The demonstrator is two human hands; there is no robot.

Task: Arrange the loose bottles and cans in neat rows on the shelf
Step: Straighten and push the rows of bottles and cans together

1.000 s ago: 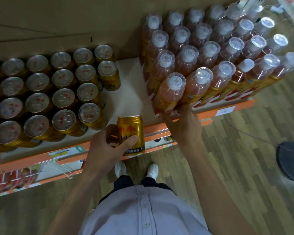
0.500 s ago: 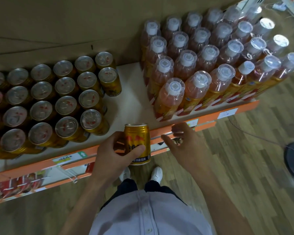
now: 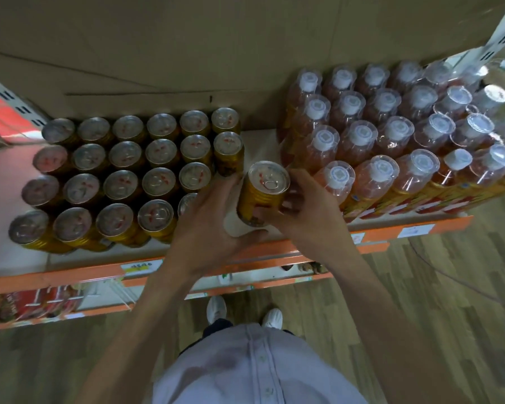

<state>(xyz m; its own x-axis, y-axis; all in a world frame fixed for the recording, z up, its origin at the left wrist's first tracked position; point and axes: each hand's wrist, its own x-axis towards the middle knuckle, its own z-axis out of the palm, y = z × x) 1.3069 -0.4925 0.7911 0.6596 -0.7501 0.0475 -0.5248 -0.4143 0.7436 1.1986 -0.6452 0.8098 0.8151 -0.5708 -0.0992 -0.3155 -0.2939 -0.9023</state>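
Bringing the gold ribbed metal drink can [image 3: 258, 199] up from in front of the orange front rail [image 3: 391, 228], where it was hanging half a second ago, the person is now holding it upright over the white shelf board [image 3: 260, 141]. It is sitting in the bare strip between the block of gold cans with silver tops [image 3: 123, 182] and the clear plastic bottles of orange drink with white caps [image 3: 362, 135].

The left hand [image 3: 216, 225] is no longer carrying it alone. Its fingers are lying against the can's left side with the thumb reaching under the near edge. The right hand [image 3: 301, 217], which was free by the rail, is now curling its fingers round the can's right side, so both hands are gripping it. Whether the base is already touching the board is not clear.

The right-hand column of the can block is showing only two cans at the back, so this can is probably heading for the open place just in front of them. The placing seems close to done, needing only a short push left and back.
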